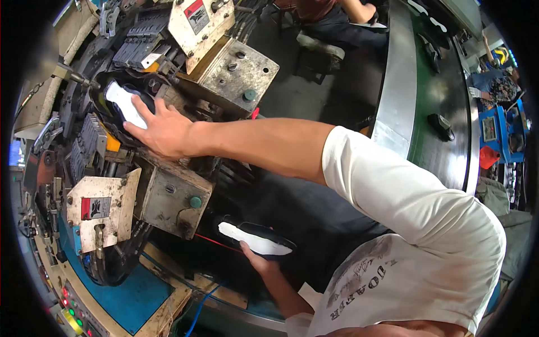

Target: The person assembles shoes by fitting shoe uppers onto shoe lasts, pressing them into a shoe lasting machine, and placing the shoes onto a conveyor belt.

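Note:
My right hand [163,130] reaches into the machine and grips the near end of a dark shoe upper [147,101] with a white bottom. Its thumb and index finger lie against the white surface, and the other fingers spread along the dark side. This shoe sits sole-up among the machine's dark pads. Lower down, my left hand [259,261] holds a second dark shoe upper [285,242], its white bottom turned up. The thumb rests on the edge, while the fingers underneath are mostly hidden.
Two metal control boxes [175,194] with green buttons flank the work spot, beside pale plates with warning labels [96,208]. A conveyor [422,126] carries several shoes on the right. A co-worker [342,25] sits at the top. A blue hose [197,314] runs below.

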Tool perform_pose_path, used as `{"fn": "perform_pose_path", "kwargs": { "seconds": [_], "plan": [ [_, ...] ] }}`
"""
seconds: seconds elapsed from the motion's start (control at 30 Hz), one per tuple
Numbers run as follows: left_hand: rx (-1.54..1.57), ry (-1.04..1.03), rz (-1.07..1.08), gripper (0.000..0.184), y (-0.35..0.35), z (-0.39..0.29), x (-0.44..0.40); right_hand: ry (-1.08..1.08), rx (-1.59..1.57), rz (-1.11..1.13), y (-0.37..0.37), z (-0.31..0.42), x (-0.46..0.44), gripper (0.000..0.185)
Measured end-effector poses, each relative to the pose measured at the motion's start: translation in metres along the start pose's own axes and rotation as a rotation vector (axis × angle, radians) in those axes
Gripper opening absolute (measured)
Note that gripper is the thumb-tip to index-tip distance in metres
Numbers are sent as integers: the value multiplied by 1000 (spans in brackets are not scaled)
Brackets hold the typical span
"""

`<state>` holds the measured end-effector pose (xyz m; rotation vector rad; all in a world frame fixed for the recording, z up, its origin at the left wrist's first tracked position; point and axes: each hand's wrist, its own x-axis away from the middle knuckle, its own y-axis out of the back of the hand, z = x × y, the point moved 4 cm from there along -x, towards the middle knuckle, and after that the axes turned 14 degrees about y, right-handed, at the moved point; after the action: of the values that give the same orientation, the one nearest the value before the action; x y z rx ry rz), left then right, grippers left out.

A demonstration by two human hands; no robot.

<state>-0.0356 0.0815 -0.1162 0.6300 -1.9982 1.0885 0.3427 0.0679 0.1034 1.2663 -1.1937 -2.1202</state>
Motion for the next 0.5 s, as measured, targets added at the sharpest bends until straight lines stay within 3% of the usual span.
{"fn": "perform_pose_path", "kwargs": {
  "seconds": [0.37, 0.47, 0.5],
  "plan": [
    [23, 131, -59, 75, -14, -12, -3, 10, -23, -3, 14, -2, -50, 75],
    [-237, 21, -55, 74, -19, -14, 5, -8, 17, 38, 27, 4, -53, 75],
    [-183, 33, -26, 73, -15, -12, 6, -10, 12, 32, 30, 6, -54, 76]
  ]
}}
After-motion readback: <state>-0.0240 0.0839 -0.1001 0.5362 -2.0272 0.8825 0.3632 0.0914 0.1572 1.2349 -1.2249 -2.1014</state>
